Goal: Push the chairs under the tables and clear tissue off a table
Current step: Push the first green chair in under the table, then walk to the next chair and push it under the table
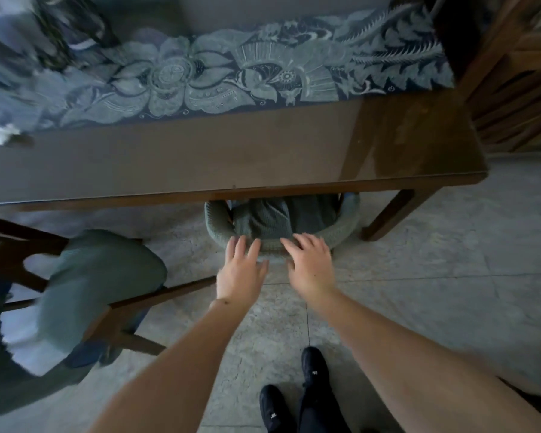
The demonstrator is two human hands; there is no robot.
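Chair [281,220] under table [231,157]; tissue [4,135] on its left end.

No writing, label, brand or number can be read on anything in view.

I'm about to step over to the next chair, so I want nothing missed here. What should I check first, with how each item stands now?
1. Green chair tucked under the table: ok, only its curved back shows past the edge.
2. Left hand free of the chair: cannot tell, straight fingers at the backrest.
3. Right hand free: cannot tell, same.
4. Second chair pushed in: not ok, it stands out from the table, angled.
5. Tissue cleared: not ok, a crumpled white piece lies on the tabletop, far left.
6. Shoes clear of chair legs: ok.
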